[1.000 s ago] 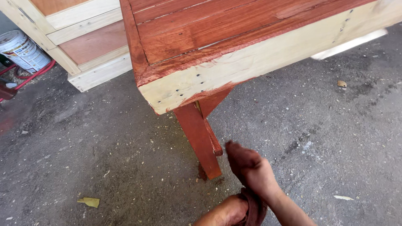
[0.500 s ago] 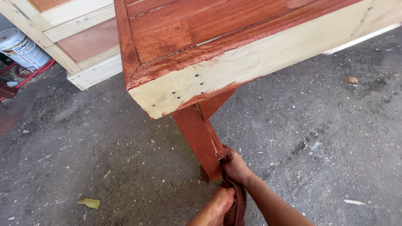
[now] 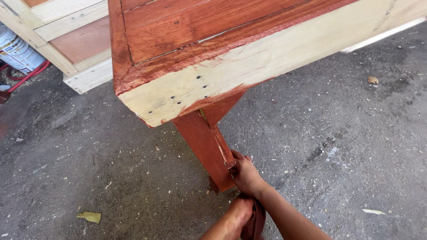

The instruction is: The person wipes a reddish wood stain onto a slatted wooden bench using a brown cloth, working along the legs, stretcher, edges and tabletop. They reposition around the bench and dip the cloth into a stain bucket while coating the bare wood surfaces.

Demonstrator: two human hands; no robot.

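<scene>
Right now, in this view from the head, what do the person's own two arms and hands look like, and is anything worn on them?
Both arms come in from the bottom edge and are bare as far as the picture shows: no sleeves, no gloves, no watch, and no ring or band that I can see. The right hand and the left hand have reddish-brown stain smears on the fingers and knuckles. The nails are too small to tell.

Open woodworking yard: half-stained table [image 3: 231, 58], bare pallet frames [image 3: 66, 49], paint can [image 3: 15, 51], rough concrete floor [image 3: 347, 146].
</scene>
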